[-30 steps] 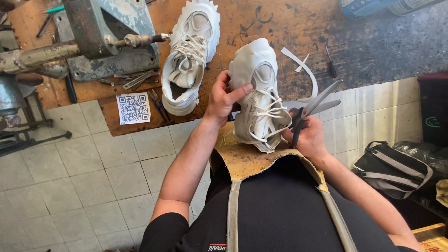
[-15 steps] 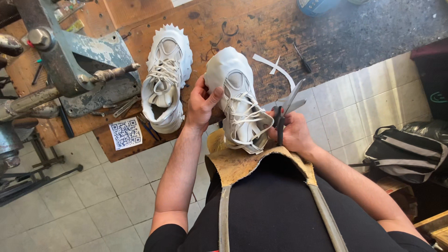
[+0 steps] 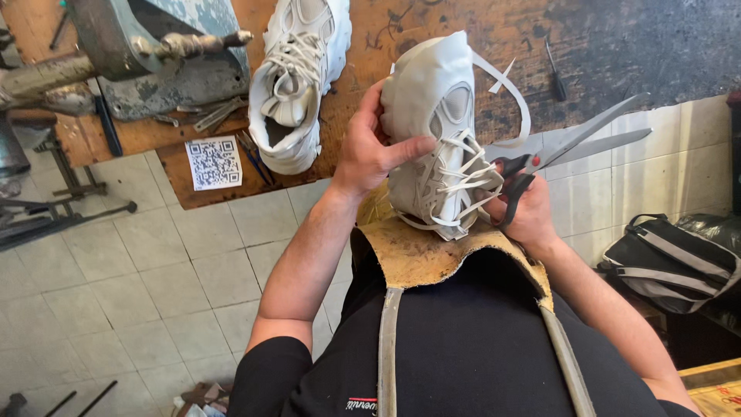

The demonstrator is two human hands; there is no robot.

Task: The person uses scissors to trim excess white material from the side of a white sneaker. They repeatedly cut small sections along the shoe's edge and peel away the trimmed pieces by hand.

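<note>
Head view, the only one I have. All places given rel. to the white sneaker in hand [image 3: 434,131].

1. White sneaker in hand: held upright, toe up, opening and laces toward my chest, heel end resting on the tan leather apron bib [image 3: 432,251]. I judge the bib props it so the upper stays steady.
2. Left hand [image 3: 369,150]: on the sneaker's left side, thumb laid across the upper, fingers wrapped behind it; pressed on the shoe, not spread. Looks like a bracing grip.
3. Right hand [image 3: 529,216]: low right of the sneaker, touching its lace area. Fingers thru the dark loops of the scissors [image 3: 571,147], closed round them; blades parted, pointing up-right, away from the shoe.
4. White strip [image 3: 519,100]: curls off the sneaker's upper right; can't tell if attached.
5. Second white sneaker [image 3: 297,77]: left of item 1, apart, lying on the wooden bench [image 3: 386,31], opening toward me.
6. Metal machine w/ spindle [image 3: 154,46]: far left, on the bench.
7. Code sticker [image 3: 213,163]: bench edge, lower left.
8. Screwdriver [image 3: 553,69]: right, on the bench.
9. Black bag w/ grey straps [image 3: 671,259]: lower right, well apart.
10. Tiled floor [image 3: 116,293]: below left.
</note>
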